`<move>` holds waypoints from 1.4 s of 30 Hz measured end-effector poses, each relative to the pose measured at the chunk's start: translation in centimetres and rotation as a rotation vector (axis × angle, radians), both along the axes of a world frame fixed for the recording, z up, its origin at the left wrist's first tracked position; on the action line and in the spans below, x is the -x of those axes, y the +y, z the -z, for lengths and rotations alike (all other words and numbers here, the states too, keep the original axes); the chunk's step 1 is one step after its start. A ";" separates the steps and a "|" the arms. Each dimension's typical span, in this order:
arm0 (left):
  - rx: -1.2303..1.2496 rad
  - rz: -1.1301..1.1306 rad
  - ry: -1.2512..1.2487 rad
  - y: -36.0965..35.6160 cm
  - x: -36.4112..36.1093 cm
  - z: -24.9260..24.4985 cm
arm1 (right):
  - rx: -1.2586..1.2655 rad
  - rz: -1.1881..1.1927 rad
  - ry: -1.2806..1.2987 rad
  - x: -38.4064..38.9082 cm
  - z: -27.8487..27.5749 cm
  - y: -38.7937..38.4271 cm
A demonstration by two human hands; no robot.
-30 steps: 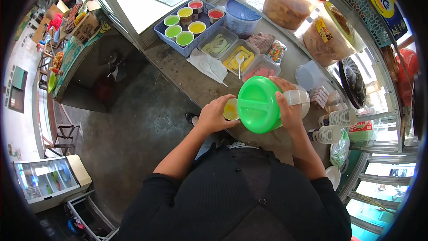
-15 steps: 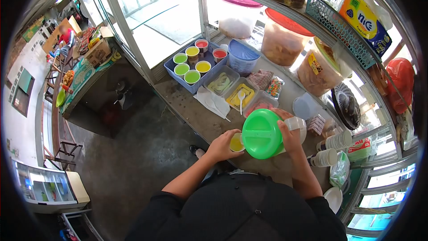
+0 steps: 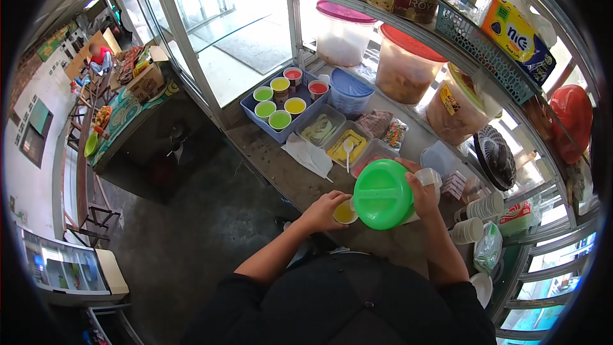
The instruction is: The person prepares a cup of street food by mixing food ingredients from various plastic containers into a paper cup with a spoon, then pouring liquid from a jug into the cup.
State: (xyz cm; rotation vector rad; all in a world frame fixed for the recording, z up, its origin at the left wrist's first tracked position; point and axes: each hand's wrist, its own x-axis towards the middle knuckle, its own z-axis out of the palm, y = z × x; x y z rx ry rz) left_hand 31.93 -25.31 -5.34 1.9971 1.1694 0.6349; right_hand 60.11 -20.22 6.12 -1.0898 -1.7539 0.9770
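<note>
My left hand [image 3: 324, 213] is wrapped round a small cup [image 3: 345, 213] with yellow liquid in it. Close on its right is a clear pitcher with a bright green lid [image 3: 383, 193], its spout side against the cup's rim. My right hand [image 3: 424, 193] grips this pitcher on its right side, by the clear handle [image 3: 429, 177]; some fingers are hidden behind the lid. Beyond them, a blue basket [image 3: 244, 103] holds several cups of green, yellow and red liquid. Open tubs with green strips, yellow contents [image 3: 348, 144] and red contents stand nearer, with a white spoon [image 3: 348, 156] in the yellow one.
Stacked paper cups [image 3: 467, 231] stand at the right. Large lidded tubs [image 3: 408, 67] line the back, under a shelf with a teal basket [image 3: 491, 45]. A white cloth [image 3: 307, 157] lies near the counter's left edge. Across the floor, another person [image 3: 101, 56] is near a table.
The view has shifted slightly, and the cup, the pitcher and both hands appear a little further right. My grip on each is unchanged.
</note>
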 end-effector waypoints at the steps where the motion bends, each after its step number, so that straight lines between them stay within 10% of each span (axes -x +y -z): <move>1: 0.015 0.031 -0.014 0.3 0.2 -0.1 | 0.003 0.004 0.003 -0.2 0.2 0.0; 13: 0.026 0.100 -0.087 1.0 1.2 -1.3 | -0.065 0.075 -0.070 1.0 0.7 0.2; 22: -0.130 -0.392 -0.186 -2.1 -2.0 1.3 | -0.042 0.094 -0.024 0.8 0.5 0.5; 42: -0.119 -0.272 -0.242 -2.4 -1.1 1.8 | -0.028 0.076 -0.025 -1.4 0.5 -0.2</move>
